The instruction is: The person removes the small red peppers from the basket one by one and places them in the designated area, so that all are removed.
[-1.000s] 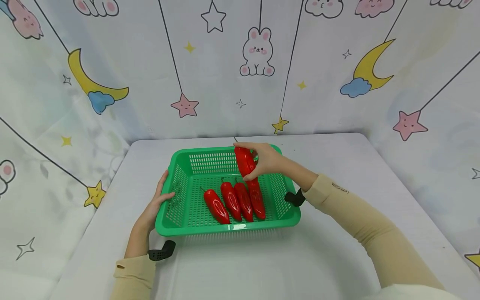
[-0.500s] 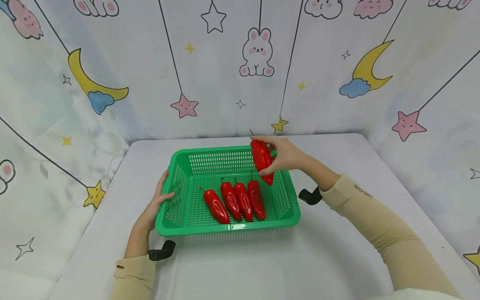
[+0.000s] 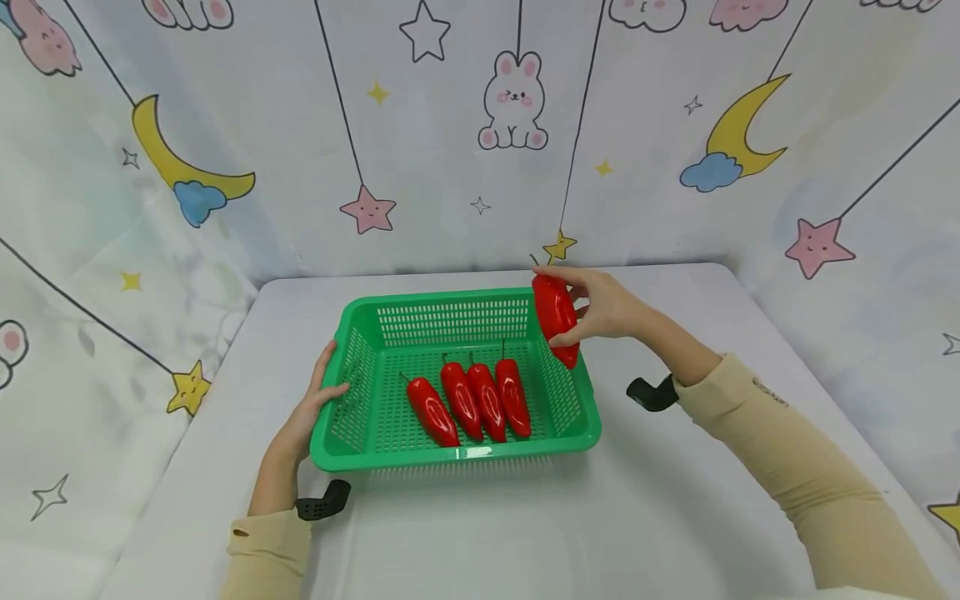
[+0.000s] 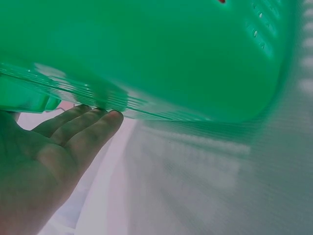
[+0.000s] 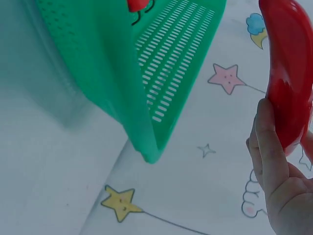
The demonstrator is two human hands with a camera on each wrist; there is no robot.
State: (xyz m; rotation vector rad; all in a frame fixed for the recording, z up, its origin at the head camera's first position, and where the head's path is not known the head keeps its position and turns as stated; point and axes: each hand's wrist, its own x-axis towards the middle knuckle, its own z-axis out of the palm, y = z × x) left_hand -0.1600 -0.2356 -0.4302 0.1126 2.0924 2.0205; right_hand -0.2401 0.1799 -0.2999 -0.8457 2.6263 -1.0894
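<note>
My right hand [image 3: 609, 307] pinches a shiny red chili pepper [image 3: 553, 310] between thumb and fingers. The pepper is raised at the back right corner of a green plastic basket [image 3: 450, 460], its stem pointing up and left. In the right wrist view the pepper [image 5: 289, 73] is clear of the basket wall. At the basket's left side, my left hand [image 3: 306, 417] grips the rim, thumb over the edge and fingers along the outer wall. Inside the basket lie several more red chili peppers [image 3: 432, 412], side by side toward the front. The left wrist view shows straight fingers [image 4: 95, 137] at the wall.
The basket stands on a white table [image 3: 465, 533]. Behind it hangs a pale cloth backdrop [image 3: 450, 167] printed with stars, moons and a rabbit. Black straps with small devices [image 3: 651, 395] sit at both wrists.
My right hand has carried its chili pepper to the right, from above the other peppers to the basket's back right corner. The left hand and basket have stayed in place.
</note>
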